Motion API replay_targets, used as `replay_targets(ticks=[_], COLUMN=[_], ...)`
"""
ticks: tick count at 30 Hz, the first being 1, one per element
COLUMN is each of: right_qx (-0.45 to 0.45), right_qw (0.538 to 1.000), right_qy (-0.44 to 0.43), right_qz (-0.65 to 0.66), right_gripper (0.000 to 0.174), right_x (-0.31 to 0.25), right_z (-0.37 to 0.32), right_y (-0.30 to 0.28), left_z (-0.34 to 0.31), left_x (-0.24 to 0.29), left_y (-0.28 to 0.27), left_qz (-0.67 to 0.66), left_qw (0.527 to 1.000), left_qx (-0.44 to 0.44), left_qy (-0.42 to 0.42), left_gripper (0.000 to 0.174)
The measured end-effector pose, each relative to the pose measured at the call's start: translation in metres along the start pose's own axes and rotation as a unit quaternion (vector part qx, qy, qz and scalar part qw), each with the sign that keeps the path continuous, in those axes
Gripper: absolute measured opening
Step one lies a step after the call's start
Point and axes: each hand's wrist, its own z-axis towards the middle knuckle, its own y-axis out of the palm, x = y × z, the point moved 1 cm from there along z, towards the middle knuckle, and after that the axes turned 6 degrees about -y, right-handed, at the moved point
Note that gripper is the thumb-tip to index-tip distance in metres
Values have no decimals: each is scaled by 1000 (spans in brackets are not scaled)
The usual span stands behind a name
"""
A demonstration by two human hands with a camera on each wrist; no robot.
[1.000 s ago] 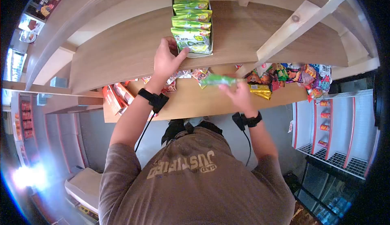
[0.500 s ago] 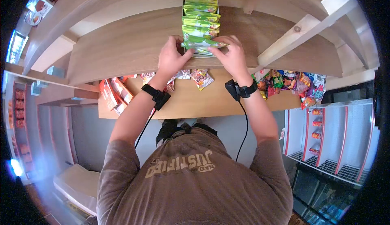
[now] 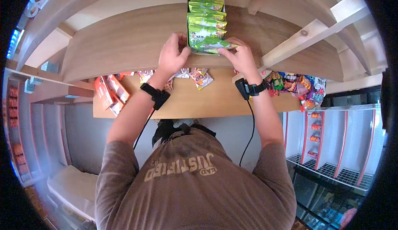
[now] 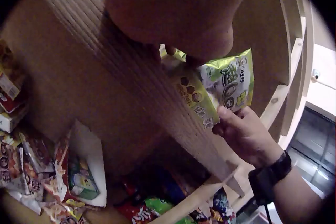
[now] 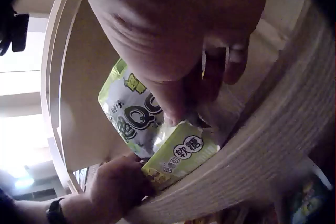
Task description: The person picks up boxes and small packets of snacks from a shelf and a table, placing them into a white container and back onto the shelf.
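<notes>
A narrow display box [image 5: 181, 155] full of green gummy candy bags [image 3: 207, 21] stands on the upper wooden shelf, its short front side by the shelf edge. My left hand [image 3: 173, 55] grips the box's near left corner, thumb toward the front and fingers along the side. At the near right corner, my right hand [image 3: 240, 60] pinches the end of a green gummy candy bag [image 3: 213, 44] that lies tilted at the front of the row. In the right wrist view, the thumb presses down at this bag [image 5: 136, 111] just behind the box front.
Below is a lower shelf [image 3: 166, 111] with red-and-white packets [image 3: 108, 93] on the left, small snack bags [image 3: 202, 79] mid-shelf and a colourful pile of bags [image 3: 298, 85] on the right. A diagonal wooden brace [image 3: 306, 37] stands right of my right hand.
My right hand has come up from the lower shelf with a green gummy candy bag and brought it down into the front of the box. My left hand has stayed at the box's left corner.
</notes>
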Motion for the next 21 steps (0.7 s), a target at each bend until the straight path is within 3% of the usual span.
replay_targets(ticks=[2, 7, 10, 13, 15, 17, 19, 21], right_qx=[-9, -56, -93, -43, 36, 68, 68, 78], right_qw=[1000, 997, 980, 983, 989, 993, 993, 995], right_qy=[4, 16, 59, 86, 77, 47, 98, 55], right_qz=[-6, -52, -168, -157, -119, -86, -13, -33], right_gripper=[31, 29, 36, 45, 51, 45, 38, 33], right_x=[-2, -17, -23, -29, -34, -38, -40, -31], right_z=[1, 9, 13, 13, 9, 6, 7, 8], right_y=[-1, -3, 2, 7, 9, 11, 12, 21], left_z=[-2, -2, -3, -4, -5, -6, -6, -5], left_x=[1, 1, -8, -5, -2, -3, 3, 0], left_y=[-2, -1, 4, 2, 0, 1, -1, 2], left_qz=[-55, -62, -86, -86, -71, -83, -61, -82], left_qw=[996, 997, 995, 995, 997, 996, 998, 996], left_qx=[-41, -20, -23, -19, -6, -11, -5, -26], left_qy=[-51, -46, -38, -37, -37, 3, 10, -33], left_gripper=[31, 31, 31, 34, 36, 42, 40, 36])
